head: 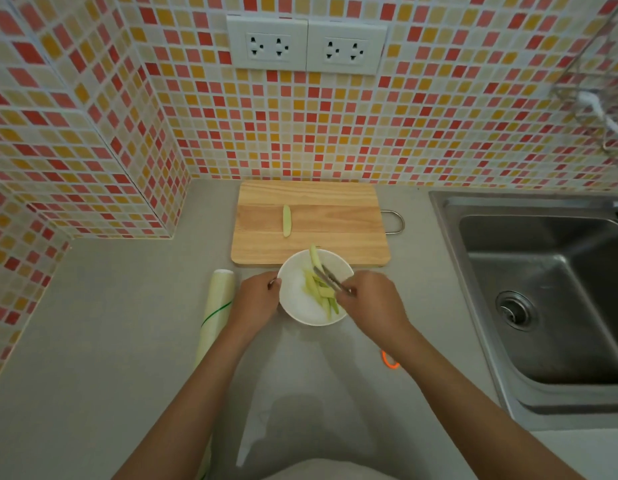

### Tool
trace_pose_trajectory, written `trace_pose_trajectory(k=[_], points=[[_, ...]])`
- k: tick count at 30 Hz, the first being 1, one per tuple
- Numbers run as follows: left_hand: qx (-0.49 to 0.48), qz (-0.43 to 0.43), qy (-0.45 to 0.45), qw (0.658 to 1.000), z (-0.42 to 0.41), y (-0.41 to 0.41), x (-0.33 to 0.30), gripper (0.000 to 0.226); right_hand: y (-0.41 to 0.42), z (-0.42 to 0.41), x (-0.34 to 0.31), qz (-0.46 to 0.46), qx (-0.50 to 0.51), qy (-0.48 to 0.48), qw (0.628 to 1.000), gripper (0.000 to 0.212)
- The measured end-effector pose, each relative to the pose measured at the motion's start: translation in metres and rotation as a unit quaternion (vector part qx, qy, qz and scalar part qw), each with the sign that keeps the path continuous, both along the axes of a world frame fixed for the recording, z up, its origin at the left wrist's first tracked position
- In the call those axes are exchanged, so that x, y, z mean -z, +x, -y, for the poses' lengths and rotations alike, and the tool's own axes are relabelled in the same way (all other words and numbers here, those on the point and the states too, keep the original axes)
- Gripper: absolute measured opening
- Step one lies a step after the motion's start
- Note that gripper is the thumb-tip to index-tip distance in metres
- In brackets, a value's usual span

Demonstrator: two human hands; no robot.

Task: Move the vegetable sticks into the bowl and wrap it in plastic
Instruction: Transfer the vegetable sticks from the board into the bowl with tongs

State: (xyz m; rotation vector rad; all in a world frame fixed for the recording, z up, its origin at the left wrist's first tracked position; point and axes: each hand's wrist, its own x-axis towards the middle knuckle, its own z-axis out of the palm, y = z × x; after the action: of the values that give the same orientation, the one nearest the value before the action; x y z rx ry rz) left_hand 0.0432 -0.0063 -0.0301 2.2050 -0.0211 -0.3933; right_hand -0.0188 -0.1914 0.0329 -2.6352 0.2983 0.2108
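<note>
A white bowl [300, 306] stands on the grey counter just in front of a wooden cutting board [335, 220]. Several pale green vegetable sticks [323, 294] lie inside it. My left hand [255, 299] grips the bowl's left rim. My right hand [369, 299] holds metal tongs [330, 278] whose tips pinch a stick [314, 258] at the bowl's far rim. One more stick [286, 220] lies on the board. A roll of plastic wrap [215, 313] lies left of the bowl.
A steel sink [543, 289] fills the right side of the counter. A tiled wall with two sockets [305, 46] rises behind the board. The board's metal handle [394, 221] sticks out to its right. A small orange object [389, 360] lies by my right forearm.
</note>
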Motion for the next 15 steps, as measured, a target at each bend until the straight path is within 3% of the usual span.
trace_pose_trajectory(k=[2,5,10,15], points=[[0.001,0.002,-0.004,1.000,0.000,0.000,0.000,0.030,-0.012,-0.004,0.008,-0.038,-0.024,-0.053,0.998,0.020],[0.001,0.006,-0.016,1.000,-0.001,-0.002,0.000,0.029,-0.011,-0.008,0.008,-0.060,-0.020,-0.108,0.992,0.022],[-0.009,0.003,-0.036,0.999,-0.002,-0.005,0.000,0.030,0.040,-0.016,-0.011,0.025,0.019,-0.056,0.998,0.027],[-0.010,0.001,-0.050,0.999,-0.003,-0.007,0.001,0.031,0.115,-0.041,0.003,-0.001,0.003,-0.023,1.000,0.035]])
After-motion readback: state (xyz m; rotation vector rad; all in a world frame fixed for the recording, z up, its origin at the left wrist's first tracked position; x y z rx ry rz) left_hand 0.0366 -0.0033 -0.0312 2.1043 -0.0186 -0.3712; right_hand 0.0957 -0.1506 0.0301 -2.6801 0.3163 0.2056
